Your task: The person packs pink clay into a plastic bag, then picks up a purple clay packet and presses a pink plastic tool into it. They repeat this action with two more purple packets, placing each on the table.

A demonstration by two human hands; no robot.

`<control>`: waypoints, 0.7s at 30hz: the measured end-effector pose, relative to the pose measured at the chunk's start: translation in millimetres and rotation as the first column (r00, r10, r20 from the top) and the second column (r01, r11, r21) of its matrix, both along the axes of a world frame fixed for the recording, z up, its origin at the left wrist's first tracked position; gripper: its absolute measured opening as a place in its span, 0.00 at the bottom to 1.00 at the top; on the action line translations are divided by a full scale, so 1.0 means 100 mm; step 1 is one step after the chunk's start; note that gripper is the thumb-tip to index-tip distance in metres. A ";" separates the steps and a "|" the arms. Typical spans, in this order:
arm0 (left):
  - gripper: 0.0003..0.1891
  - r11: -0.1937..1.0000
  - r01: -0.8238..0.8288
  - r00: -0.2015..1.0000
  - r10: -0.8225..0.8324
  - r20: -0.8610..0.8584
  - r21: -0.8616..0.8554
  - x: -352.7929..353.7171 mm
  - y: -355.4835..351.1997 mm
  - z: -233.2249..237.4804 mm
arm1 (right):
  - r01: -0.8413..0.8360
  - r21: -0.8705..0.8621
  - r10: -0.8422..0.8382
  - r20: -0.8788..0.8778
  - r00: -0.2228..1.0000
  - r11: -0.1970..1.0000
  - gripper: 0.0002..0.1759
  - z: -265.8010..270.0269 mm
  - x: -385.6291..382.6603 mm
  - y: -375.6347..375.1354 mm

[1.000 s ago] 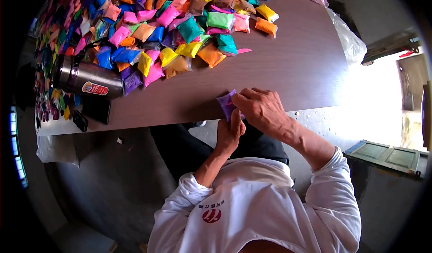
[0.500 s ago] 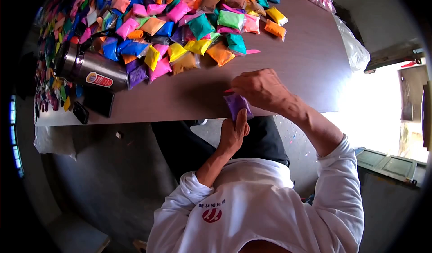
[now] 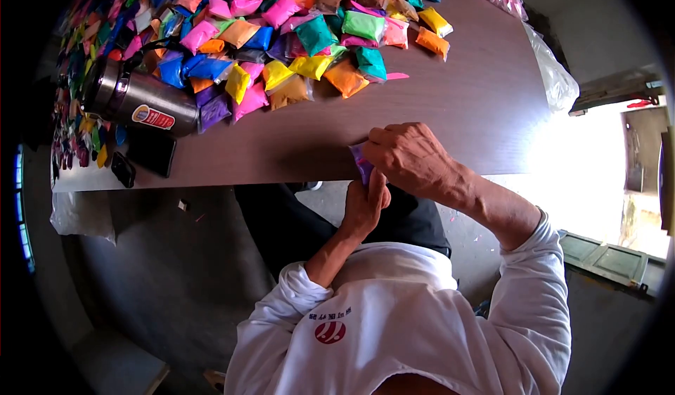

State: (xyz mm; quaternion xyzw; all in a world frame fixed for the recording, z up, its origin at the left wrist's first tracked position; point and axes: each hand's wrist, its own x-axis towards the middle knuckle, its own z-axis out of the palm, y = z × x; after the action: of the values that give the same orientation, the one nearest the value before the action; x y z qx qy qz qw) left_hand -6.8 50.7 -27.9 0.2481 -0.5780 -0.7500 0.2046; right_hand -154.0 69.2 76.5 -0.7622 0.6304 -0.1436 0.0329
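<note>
Head view: both hands meet at the near edge of the dark brown wooden worktop (image 3: 457,114).
Right hand (image 3: 411,159): closed, with the fingers curled over the top of the small purple plastic packet (image 3: 361,162).
Left hand (image 3: 362,205): closed on the same packet from below, with the thumb raised against its face.
Packet position: pinched between the two hands, over the near edge of the worktop. It is mostly covered, and only a narrow strip shows.
Sleeves: white, with the left one pushed up to the elbow.
Pink strip (image 3: 396,76): flat on the worktop, just beside a teal packet on the near side of the pile.
Pile of many-coloured plastic packets (image 3: 281,36): covers the far left part of the worktop, well apart from the hands.
Steel vacuum flask with a red and yellow label (image 3: 137,103): lying on its side against the near left of the pile.
Black phone (image 3: 151,154): flat, just beside the flask.
Clear plastic bag (image 3: 552,68): hangs at the right end of the worktop.
</note>
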 end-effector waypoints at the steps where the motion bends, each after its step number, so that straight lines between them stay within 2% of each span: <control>1: 0.31 1.000 0.005 1.000 -0.006 -0.024 -0.012 0.00 0.00 -0.02 | -0.003 -0.002 0.003 -0.002 1.000 1.000 0.06 0.01 0.01 -0.02; 5: 0.31 0.999 0.016 0.996 -0.020 -0.087 -0.043 0.00 -0.01 -0.05 | -0.016 0.026 0.018 -0.060 0.998 1.000 0.05 0.03 0.05 -0.08; 7: 0.31 1.000 0.025 0.993 -0.025 -0.113 0.002 0.00 -0.01 -0.05 | -0.008 0.058 0.012 -0.071 0.997 0.998 0.05 0.03 0.06 -0.11; 10: 0.30 1.000 0.021 0.996 -0.020 -0.084 0.013 0.00 -0.02 -0.01 | -0.018 0.041 0.021 -0.075 0.997 0.999 0.04 0.02 0.05 -0.15; 13: 0.28 1.000 0.029 0.993 -0.028 -0.118 0.006 0.00 -0.03 -0.04 | -0.001 0.103 0.010 -0.089 0.996 0.995 0.04 0.01 0.04 -0.21; 19: 0.30 0.997 -0.003 0.998 0.007 -0.056 0.072 -0.01 -0.02 -0.01 | 0.043 0.112 -0.045 0.017 0.999 0.993 0.05 -0.07 0.01 -0.25; 21: 0.30 0.991 -0.032 0.999 0.032 0.003 0.131 -0.05 0.00 0.04 | 0.181 0.028 -0.183 0.148 0.972 0.983 0.05 -0.15 -0.06 -0.19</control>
State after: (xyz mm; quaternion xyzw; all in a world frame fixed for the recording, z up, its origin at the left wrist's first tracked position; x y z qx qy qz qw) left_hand -11.7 50.4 -24.2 0.2706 -0.5237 -0.7827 0.1998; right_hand -160.1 50.0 61.3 -0.6881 0.6942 -0.1985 0.0722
